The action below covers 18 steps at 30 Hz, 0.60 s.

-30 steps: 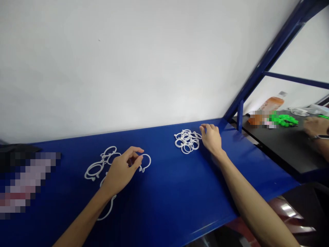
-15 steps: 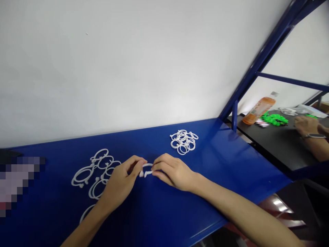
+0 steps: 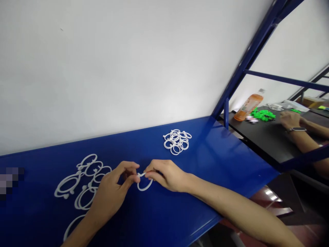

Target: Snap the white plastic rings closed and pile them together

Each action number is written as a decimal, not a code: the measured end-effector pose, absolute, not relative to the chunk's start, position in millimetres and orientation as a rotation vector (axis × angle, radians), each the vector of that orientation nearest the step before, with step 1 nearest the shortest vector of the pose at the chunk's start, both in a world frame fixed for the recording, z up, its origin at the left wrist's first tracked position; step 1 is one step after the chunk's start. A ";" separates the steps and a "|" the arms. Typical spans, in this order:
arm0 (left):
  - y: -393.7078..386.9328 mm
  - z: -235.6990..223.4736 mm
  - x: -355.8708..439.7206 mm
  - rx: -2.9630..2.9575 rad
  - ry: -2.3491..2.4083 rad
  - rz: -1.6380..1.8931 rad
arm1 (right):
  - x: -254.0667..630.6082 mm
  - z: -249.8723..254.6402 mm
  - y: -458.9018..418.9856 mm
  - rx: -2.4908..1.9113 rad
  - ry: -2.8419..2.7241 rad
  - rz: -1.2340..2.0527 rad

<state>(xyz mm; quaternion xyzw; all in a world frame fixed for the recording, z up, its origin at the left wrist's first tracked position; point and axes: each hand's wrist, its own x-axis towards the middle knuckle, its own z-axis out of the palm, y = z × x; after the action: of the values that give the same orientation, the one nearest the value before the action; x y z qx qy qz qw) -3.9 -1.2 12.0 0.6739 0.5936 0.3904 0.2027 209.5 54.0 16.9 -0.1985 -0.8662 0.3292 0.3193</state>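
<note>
Blue bench top (image 3: 205, 185), left to right: loose white plastic rings (image 3: 75, 202) lie spread out, some overlapping, just beside the left hand (image 3: 110, 192). Its fingers are closed, pinching one white ring (image 3: 144, 189) at its tabbed ends, together with the closed fingers of the right hand (image 3: 167, 175); the loop hangs below. Beyond, a tight heap of white rings (image 3: 177, 142). On a black table (image 3: 259, 144) at right: an upright plastic bottle (image 3: 248, 107) holding orange liquid, bright green pieces (image 3: 262, 115) and a co-worker's hand (image 3: 290, 120) near them.
</note>
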 end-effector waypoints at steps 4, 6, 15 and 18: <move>-4.3 11.3 -2.2 2.103 1.479 1.099 | 214.2 16.8 53.3 -0.414 -2.382 0.741; -6.1 10.6 0.2 2.225 1.396 1.134 | 216.5 17.3 52.8 -0.382 -2.445 0.687; -4.4 9.4 -3.1 2.609 1.300 1.126 | 214.9 21.2 53.4 -0.484 -2.502 0.625; -3.9 8.2 -2.8 2.631 1.273 1.095 | 215.9 21.3 52.4 -0.469 -2.539 0.590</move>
<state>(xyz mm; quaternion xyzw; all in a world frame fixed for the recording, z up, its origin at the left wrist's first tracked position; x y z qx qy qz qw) -2.8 -3.9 8.2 0.8429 0.4080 0.3507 0.0102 215.9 52.4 21.3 -0.1718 -0.9297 0.2160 0.2439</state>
